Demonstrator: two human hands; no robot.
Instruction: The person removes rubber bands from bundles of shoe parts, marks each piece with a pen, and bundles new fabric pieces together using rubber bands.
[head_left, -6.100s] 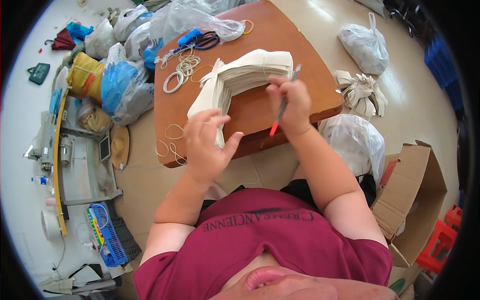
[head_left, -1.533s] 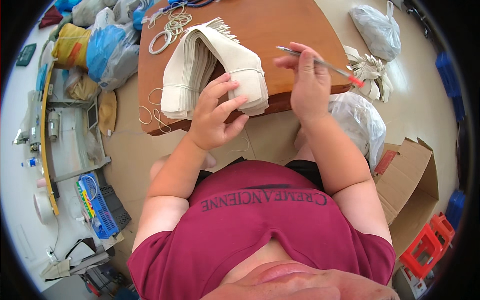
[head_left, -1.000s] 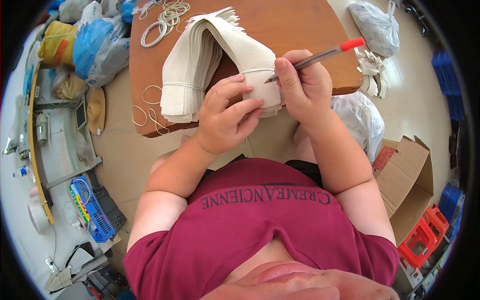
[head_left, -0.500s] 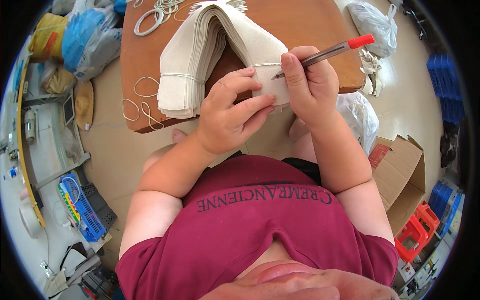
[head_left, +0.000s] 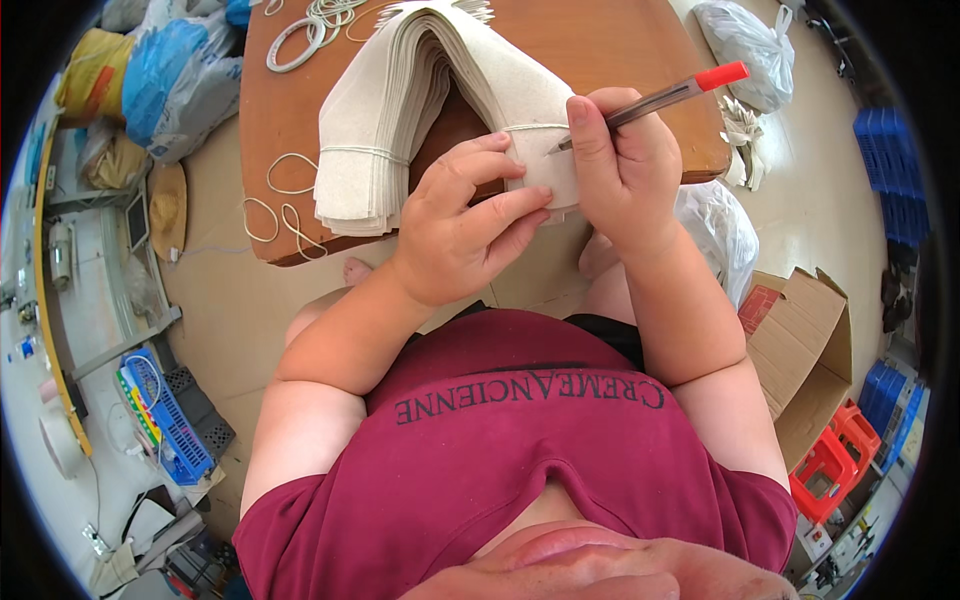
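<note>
My right hand pinches the pen between thumb and fingers, red end up and right, so its tip can meet the bundle's pale face; I cannot tell whether it touches. The bundle of strips stands arched on the near part of the table, its two ends toward me, each cinched by a cord, probably to keep the layers together. My left hand has fingertips spread on the right end, seemingly steadying it; whether the thumb clamps, I cannot tell.
</note>
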